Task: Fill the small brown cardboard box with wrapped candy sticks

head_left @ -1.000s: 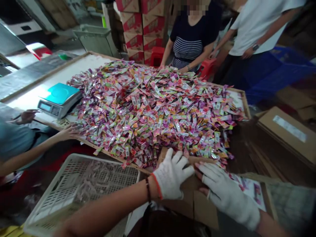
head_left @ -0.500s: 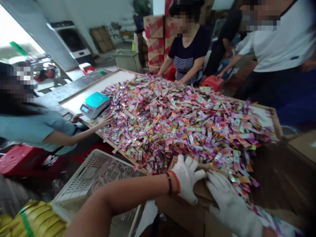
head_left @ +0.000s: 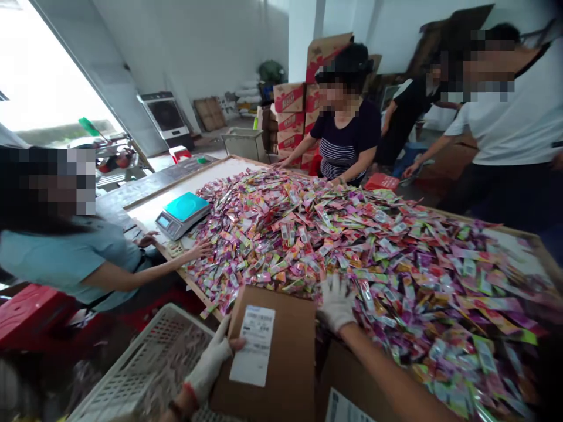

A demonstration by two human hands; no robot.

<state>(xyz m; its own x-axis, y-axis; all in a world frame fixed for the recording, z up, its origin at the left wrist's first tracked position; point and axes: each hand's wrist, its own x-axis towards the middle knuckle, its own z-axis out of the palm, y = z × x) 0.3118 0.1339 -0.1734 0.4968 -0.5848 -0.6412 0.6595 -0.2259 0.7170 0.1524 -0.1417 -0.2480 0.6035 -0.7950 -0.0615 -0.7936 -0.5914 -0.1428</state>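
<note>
My left hand [head_left: 213, 357], in a white glove with fingertips bare, grips the left side of a brown cardboard box [head_left: 292, 351]. Its thumb lies over the side that carries a white printed label [head_left: 254, 346]. The box is tilted against the near edge of a big heap of small colourful packets [head_left: 299, 234]. Just right of the box, my gloved right hand [head_left: 338, 302] rests on the packets with fingers stretched out. No packet shows clearly in its grasp. Below that arm is a second labelled cardboard box [head_left: 360, 387], partly cut off.
A scale with a blue top [head_left: 187, 206] stands on the table at left. A white plastic crate [head_left: 127, 351] is at lower left. Co-workers are around the table; one person's hand [head_left: 200, 251] touches the heap. Red-and-brown cartons [head_left: 290, 123] are stacked behind.
My left hand has moved left to the box's side, and the box now stands tilted with its label showing. My right hand has shifted onto the packets. The view has tilted upward.
</note>
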